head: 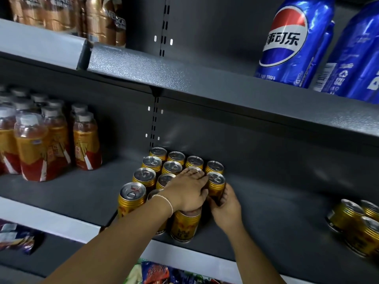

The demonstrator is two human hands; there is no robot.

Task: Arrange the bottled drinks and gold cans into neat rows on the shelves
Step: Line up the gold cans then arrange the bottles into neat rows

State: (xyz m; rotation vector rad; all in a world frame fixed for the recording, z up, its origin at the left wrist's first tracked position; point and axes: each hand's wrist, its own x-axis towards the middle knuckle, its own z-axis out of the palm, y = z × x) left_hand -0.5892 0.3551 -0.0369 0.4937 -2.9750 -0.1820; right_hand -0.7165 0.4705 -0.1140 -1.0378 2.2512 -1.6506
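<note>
My right hand (225,204) grasps the ribbed gold metal can (216,186) low on its body, fingers curled round it. The can stands upright at the right side of the block, in the 2nd row from the shelf's back wall. My left hand (187,193) lies released across the neighbouring silver pull-tab lids. Its fingers are fairly straight, the tips touch that same can, and it holds nothing.

The block of gold cans (144,178) shows 13 round tops packed touching, running from the back wall to the front edge of the dark grey speckled metal shelf (276,201); my hand may hide more. At the shelf's right end, near the front edge, 3 more gold cans (346,215) huddle, cut off by the frame.

At the left end stand clear plastic bottles (85,140) of orange drink with red-and-gold labels and pale caps, about 10, too crowded to count exactly. On the shelf above are 2 glossy blue cola bottles (291,42) on the right and brown coffee bottles (98,21) on the left. Crinkled snack packets (153,273) lie below.
</note>
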